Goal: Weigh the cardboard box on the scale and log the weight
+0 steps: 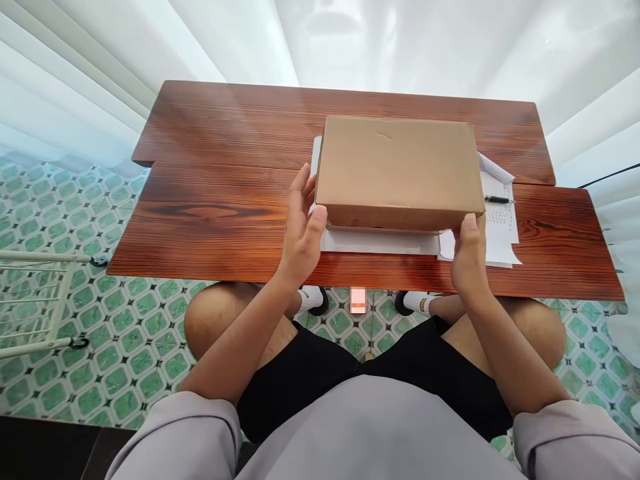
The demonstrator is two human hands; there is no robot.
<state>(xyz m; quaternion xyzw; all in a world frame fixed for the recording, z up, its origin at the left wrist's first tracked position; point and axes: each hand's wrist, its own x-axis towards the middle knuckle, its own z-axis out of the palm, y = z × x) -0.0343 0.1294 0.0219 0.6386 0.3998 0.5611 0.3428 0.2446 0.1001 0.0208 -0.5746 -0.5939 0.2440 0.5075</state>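
Both hands grip the box [397, 172] lying crosswise: left hand [302, 227] at one end, right hand [469, 257] probably pinching its near corner.

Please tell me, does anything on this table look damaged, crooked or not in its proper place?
Little stands out. The cardboard box has a small dent in its lid and sits on white papers, which stick out askew at its right side beside a pen. The left hand and right hand grip its near corners.

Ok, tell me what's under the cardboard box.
White paper sheets stick out from under the cardboard box, and a pen lies on them at the right. The box hides the rest, and its closed lid hides any contents.
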